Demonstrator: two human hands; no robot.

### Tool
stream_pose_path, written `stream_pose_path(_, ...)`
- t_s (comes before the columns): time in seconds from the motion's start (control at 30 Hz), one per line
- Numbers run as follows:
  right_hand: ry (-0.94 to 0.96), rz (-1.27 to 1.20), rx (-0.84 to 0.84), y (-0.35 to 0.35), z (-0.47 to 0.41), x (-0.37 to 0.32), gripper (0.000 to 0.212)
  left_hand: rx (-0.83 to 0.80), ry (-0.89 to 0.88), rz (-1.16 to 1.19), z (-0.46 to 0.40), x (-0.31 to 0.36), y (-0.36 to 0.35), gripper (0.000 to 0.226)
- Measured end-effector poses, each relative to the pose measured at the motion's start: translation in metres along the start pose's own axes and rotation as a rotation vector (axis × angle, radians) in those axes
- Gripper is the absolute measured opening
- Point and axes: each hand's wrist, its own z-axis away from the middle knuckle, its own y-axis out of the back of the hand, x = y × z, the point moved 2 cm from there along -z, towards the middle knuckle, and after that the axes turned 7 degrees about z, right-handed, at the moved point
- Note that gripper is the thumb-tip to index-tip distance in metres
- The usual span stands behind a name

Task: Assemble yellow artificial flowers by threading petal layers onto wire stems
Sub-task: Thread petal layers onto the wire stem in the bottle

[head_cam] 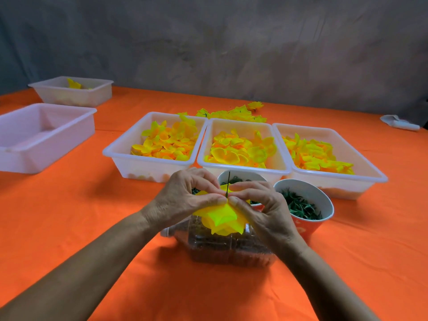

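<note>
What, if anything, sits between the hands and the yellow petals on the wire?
Nothing visible. The left hand and right hand already pinch the yellow petals around the wire, which sticks up freely between the fingertips.

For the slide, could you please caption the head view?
Both hands, left and right, pinch yellow petal layers around a wire stem before three petal trays.

Bare forearms, sleeveless, ringless hands (192, 195)

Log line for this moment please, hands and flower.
left hand pinching yellow petals | right hand pinching petals | wire stem upright between fingertips | step: threading
</note>
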Motion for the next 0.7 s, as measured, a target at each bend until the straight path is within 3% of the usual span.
stream_pose_path(0.33, 0.033, -0.013, 0.096, -0.007, 0.006, 0.007, 0.002, 0.033, -0.063, 0.006, -0.001, -0.007, -0.006, 0.01)
stream_pose_path(0.5, 0.042, 0.053, 0.035, 0.005, 0.001, -0.001, 0.005, -0.014, -0.03, -0.02, -0.005, -0.001, -0.003, 0.006)
stream_pose_path(0.63, -0.128, -0.17, 0.182, 0.054, -0.016, 0.006, 0.016, -0.136, 0.007, -0.036, -0.013, 0.006, 0.001, 0.013)
stream_pose_path(0.7, -0.27, -0.019, 0.269, 0.085, -0.022, 0.026, 0.016, -0.179, 0.029, -0.04, -0.017, 0.011, 0.002, 0.015)
